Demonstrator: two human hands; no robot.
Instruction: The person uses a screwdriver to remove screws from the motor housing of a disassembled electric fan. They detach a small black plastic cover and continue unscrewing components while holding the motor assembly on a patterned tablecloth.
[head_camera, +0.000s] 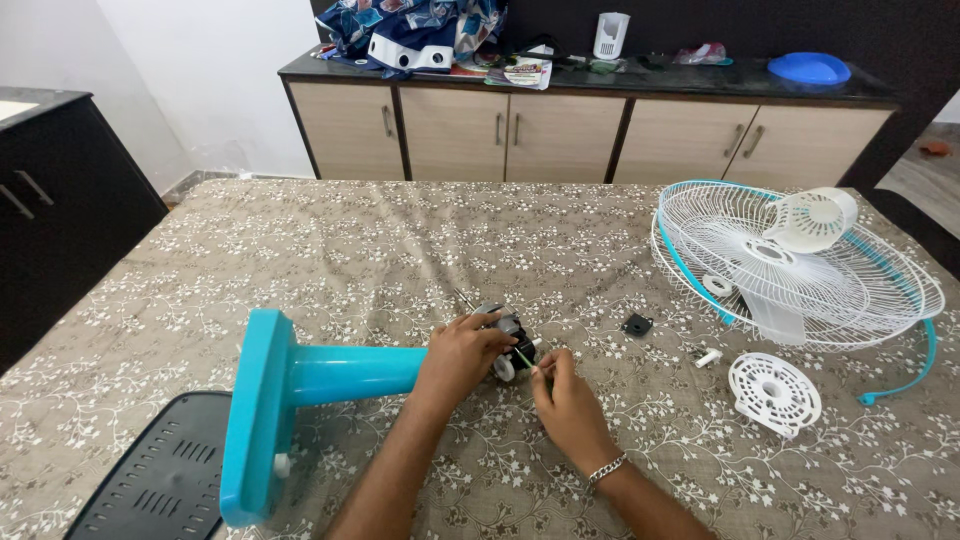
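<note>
The white wire fan guard (800, 262) lies like a shallow bowl at the right of the bench (330, 260), and in it rest the translucent blade (790, 300) and a white domed motor cover (815, 218); a blue rim strip (915, 370) curls out from under its right edge. Just in front of it lie a round white vented cap (774, 391), a small white knob (708, 357) and a small black square piece (636, 324). The left hand (458, 358) is closed over the fan motor (508, 345), which sits at the end of the blue stand (300, 385) lying on its side near the middle of the bench. The right hand (568, 398), a chain bracelet at its wrist, pinches a thin rod-like tool (522, 358) between thumb and fingers, its tip against the motor; what kind of tool it is cannot be made out. A dark vented panel (150, 480) is cut off by the bottom left edge. On the sideboard (560, 130) behind, a crumpled patterned cloth (420, 25) half hides a white object, a flat printed packet (522, 73) lies beside it, a small white container (610, 35) stands further right, and a blue lid-like disc (808, 68) sits at the far end.
</note>
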